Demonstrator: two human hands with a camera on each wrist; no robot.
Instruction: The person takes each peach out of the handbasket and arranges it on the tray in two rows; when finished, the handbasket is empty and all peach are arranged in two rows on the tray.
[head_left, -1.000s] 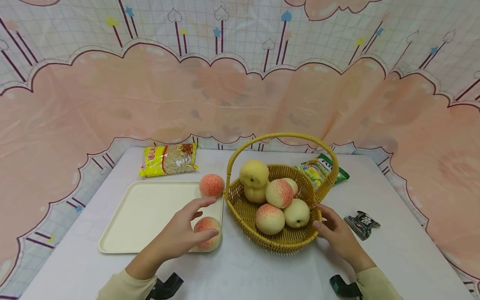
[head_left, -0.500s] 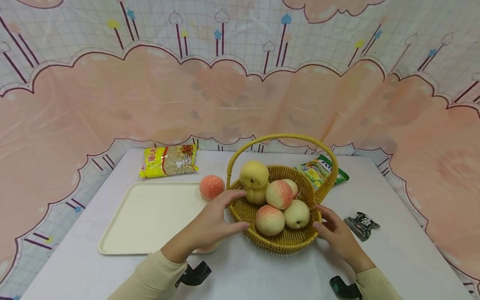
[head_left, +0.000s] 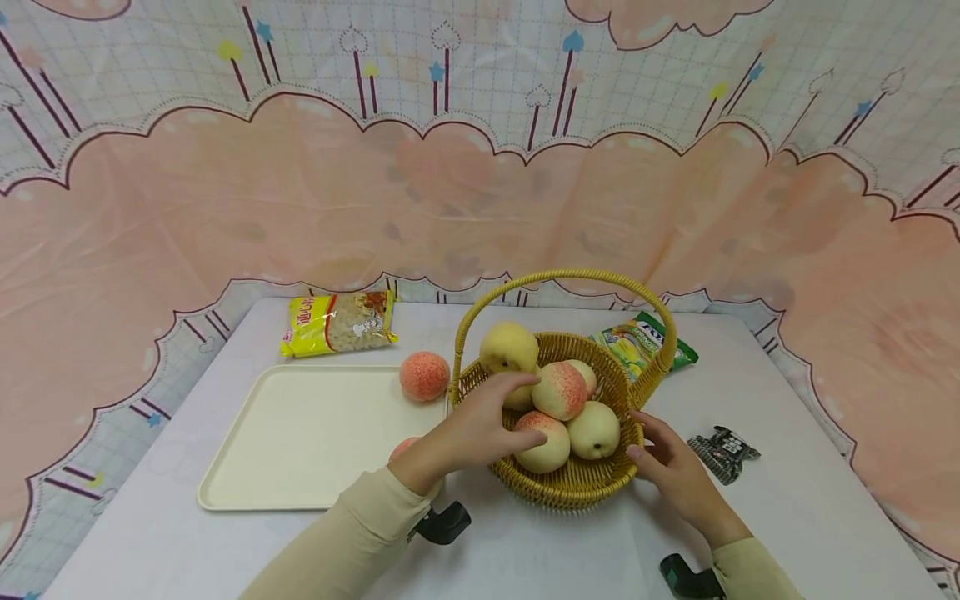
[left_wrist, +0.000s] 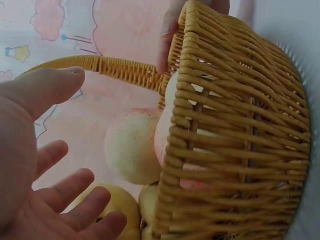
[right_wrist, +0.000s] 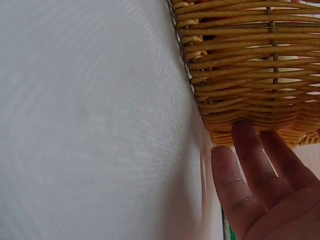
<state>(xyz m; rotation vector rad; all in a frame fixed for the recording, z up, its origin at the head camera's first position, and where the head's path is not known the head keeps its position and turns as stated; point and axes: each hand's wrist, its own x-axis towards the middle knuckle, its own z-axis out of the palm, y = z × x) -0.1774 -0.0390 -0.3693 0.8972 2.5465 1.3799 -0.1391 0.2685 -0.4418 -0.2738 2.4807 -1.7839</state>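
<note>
A yellow wicker basket (head_left: 570, 493) with a tall handle holds yellow fruit (head_left: 508, 346) at its left and several pale peaches (head_left: 560, 388) with pink blush. My left hand (head_left: 480, 425) reaches over the basket's left side, thumb and fingers spread around the front peach (head_left: 546, 457). The left wrist view shows nothing held in it. At the basket's right rim, my right hand (head_left: 678, 475) holds on with thumb and fingers; the right wrist view has its fingers (right_wrist: 255, 165) against the woven outside. Part of the yellow fruit is hidden behind my left hand.
Left of the basket lies a cream tray (head_left: 300, 442). One pink peach (head_left: 424, 377) sits at its upper right corner; another peach (head_left: 403, 447) is mostly hidden by my left arm. A yellow bag (head_left: 341, 323), green packet (head_left: 637, 343) and black wrapper (head_left: 724, 454) lie around.
My left hand has moved right, from above the peach at the tray's lower right to over the basket. The right hand and basket have stayed in place.
</note>
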